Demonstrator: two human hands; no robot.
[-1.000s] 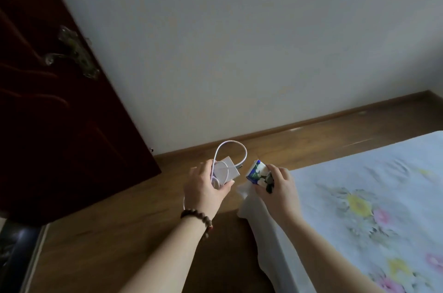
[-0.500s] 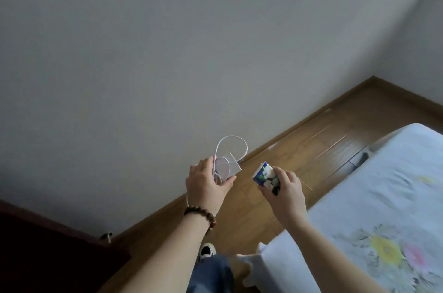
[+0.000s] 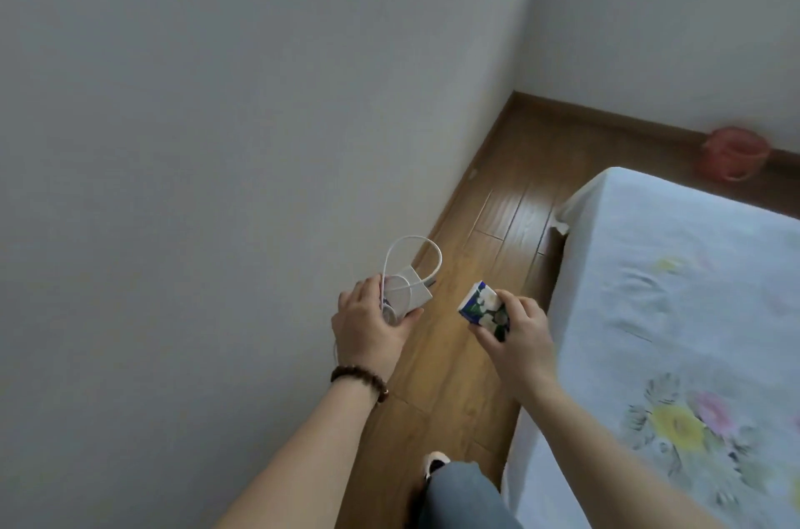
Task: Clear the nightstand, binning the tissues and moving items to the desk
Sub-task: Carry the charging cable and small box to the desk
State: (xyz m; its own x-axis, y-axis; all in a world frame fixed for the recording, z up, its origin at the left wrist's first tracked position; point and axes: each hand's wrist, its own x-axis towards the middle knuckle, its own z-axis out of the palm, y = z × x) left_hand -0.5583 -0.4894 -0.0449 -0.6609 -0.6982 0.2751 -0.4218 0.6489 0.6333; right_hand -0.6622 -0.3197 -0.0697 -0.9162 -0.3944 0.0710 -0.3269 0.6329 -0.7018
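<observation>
Now the door has been swung out of view and a red basket revealed, while the white charger is gripped by the left hand and the tissue pack pinched by the right hand, likely mid-carry.

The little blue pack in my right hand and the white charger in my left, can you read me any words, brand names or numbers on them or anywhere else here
None can be read.
Blue pack in the right hand: white flower print only; any lettering too blurred.
White charger in the left hand: no markings visible.
</observation>
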